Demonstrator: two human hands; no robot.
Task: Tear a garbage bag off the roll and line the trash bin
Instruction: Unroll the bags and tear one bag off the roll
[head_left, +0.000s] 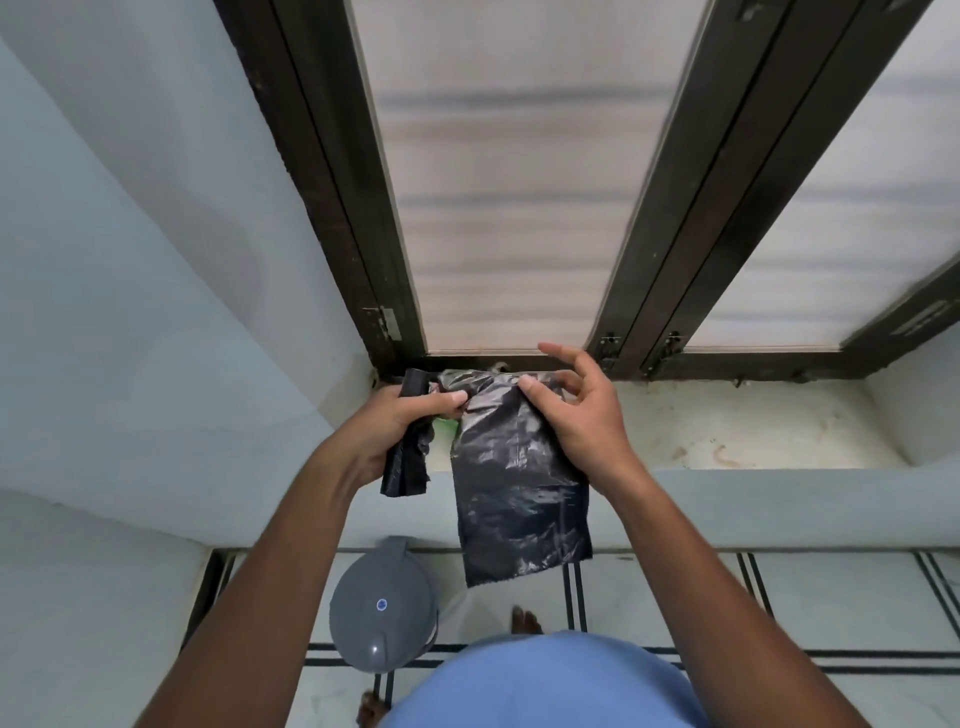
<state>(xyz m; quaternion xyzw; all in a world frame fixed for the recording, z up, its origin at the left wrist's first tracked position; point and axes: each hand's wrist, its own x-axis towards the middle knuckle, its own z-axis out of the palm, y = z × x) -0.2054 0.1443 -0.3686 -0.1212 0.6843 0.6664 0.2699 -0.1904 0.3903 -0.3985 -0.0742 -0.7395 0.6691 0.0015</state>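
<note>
A black garbage bag (519, 488) hangs folded flat in front of me, over the window ledge. My right hand (582, 415) pinches its top right edge between thumb and fingers. My left hand (395, 421) grips the rest of the black bag roll (408, 462), whose loose end dangles below my fist, and its thumb presses the hanging bag's top left corner. Down on the floor stands a grey trash bin (382, 610) with its domed lid closed, to the left of my feet.
A dark-framed window (519, 182) with frosted panes rises ahead above a stained white ledge (753, 431). A pale wall (130, 312) closes the left side. The floor (779, 597) is white tile with black stripes.
</note>
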